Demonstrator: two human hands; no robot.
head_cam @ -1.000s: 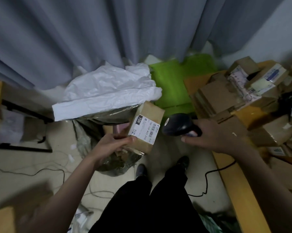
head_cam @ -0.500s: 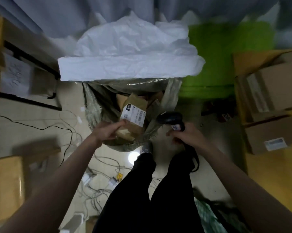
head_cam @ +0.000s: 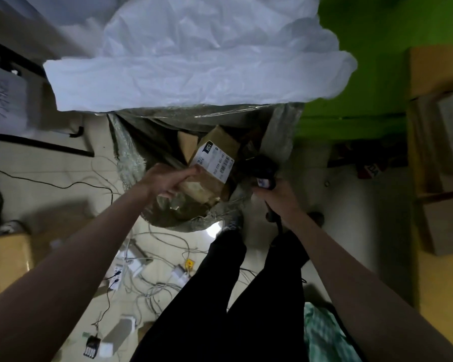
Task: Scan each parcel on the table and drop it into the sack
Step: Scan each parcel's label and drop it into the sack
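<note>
My left hand [head_cam: 165, 180] grips a brown cardboard parcel [head_cam: 215, 163] with a white barcode label, holding it tilted over the open mouth of the sack [head_cam: 168, 121]. The sack is a greyish woven bag with a white folded-over top, and other brown parcels lie inside it. My right hand [head_cam: 277, 197] holds a black barcode scanner [head_cam: 262, 171] just to the right of the parcel, at the sack's right edge, with its cord hanging down.
Cardboard boxes [head_cam: 444, 142] are stacked on the wooden table at the right. A green surface [head_cam: 371, 74] lies behind the sack. Cables and chargers [head_cam: 147, 267] litter the floor at my feet. A black stand [head_cam: 37, 145] sits left.
I have leaned over the sack. My left hand has carried the parcel from in front of the scanner down to the sack's mouth. The right hand followed with the scanner.
</note>
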